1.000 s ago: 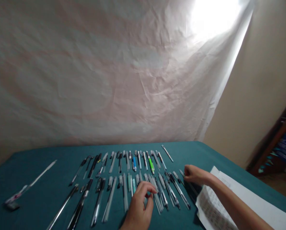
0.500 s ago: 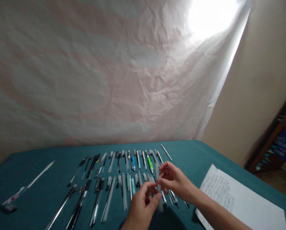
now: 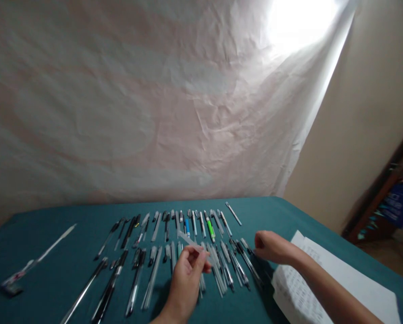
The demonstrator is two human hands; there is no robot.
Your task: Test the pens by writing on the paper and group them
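A big wrinkled white sheet hung behind a table with a teal cloth, and bright light shone through the sheet's top corner. Many pens lay side by side in two rows on the cloth, so each one was easy to see. A sheet of paper with writing lay at the right edge. The left hand was closed on a thin clear pen, pinched in its fingertips and lifted just over the near row. The right hand rested curled at the row's right end; I cannot tell if it held anything
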